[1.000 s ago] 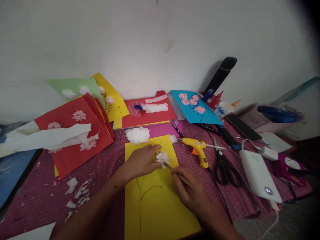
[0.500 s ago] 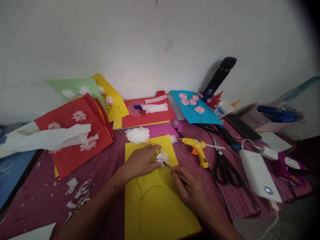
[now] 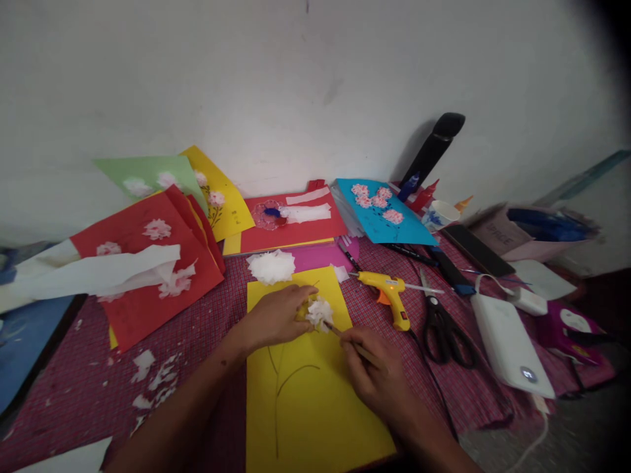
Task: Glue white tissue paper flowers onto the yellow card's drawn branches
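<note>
A sheet of yellow paper [image 3: 325,407] with thin drawn stem lines lies before me. Near its top sits a ruffled white paper flower [image 3: 319,312]. My left hand [image 3: 279,315] rests on the sheet just left of the flower, thumb and fingers apart, the fingertips beside the petals. My right hand [image 3: 372,364] is closed round a thin brown stick [image 3: 340,332], whose dark tip touches the flower's lower right edge. Whether the stick is a brush cannot be made out. Above the sheet lies a pile of white paper pieces [image 3: 271,267].
On the right lie a yellow glue gun [image 3: 387,289], black-handled scissors [image 3: 444,328] and a white power bank [image 3: 513,345]. Finished flower cards, red [image 3: 142,289] and blue [image 3: 379,213], lie further back. Paper scraps [image 3: 165,378] are strewn at left.
The stick's tip has shifted slightly down and right on the flower, with my right hand. My left hand stays nearly in place.
</note>
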Tool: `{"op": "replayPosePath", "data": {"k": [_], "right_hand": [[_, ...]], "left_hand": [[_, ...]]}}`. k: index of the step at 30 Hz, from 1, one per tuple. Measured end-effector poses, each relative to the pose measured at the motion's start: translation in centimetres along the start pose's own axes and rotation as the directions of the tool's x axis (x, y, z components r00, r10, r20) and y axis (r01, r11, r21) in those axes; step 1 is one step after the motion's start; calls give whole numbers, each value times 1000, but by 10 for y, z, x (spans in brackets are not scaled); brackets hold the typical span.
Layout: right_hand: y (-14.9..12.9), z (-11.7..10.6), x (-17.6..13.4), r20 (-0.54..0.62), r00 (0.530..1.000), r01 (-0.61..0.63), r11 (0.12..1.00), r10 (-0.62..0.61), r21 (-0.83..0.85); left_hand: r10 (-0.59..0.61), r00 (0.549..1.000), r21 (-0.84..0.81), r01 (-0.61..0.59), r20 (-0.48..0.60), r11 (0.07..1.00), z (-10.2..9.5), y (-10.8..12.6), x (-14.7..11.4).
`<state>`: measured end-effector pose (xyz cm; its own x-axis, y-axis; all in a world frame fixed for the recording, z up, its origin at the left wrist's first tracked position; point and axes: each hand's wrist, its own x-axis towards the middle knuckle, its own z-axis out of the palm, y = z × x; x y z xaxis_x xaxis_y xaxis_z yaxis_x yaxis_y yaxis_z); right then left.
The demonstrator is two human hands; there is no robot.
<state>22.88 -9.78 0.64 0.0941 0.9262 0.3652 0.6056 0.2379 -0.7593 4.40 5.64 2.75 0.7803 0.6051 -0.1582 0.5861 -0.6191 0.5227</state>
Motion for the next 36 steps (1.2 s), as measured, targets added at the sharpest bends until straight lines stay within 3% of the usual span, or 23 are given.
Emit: {"op": "replayPosePath", "data": {"k": [8,13,16,21,29,33,36], "right_hand": [[4,1,-1,-63,997,-47,999,46,-19],[8,4,-3,-64,994,-91,996,91,-1],[8,5,-4,-64,991,-116,993,117,26],[1,0,-14,-77,988,-131,988,137,82],[1,-13,-55,-97,985,-132,988,140,84],[4,-21,-57,-68,997,-39,997,34,-68],[1,-23,-54,75,996,72,949,-51,-308]], "left_hand": [[45,999,-7,-45,-1,999,-6,4,-2],[48,998,61,-44,-52,997,-10,21,-20],[11,993,106,2,-115,994,-2,34,-42],[-43,994,161,58,-100,985,22,49,-74],[-120,986,332,152,-116,931,34,60,-69],[-87,990,344,122,-114,931,36,64,-65],[-77,990,333,113,-117,936,38,65,-66]]}}
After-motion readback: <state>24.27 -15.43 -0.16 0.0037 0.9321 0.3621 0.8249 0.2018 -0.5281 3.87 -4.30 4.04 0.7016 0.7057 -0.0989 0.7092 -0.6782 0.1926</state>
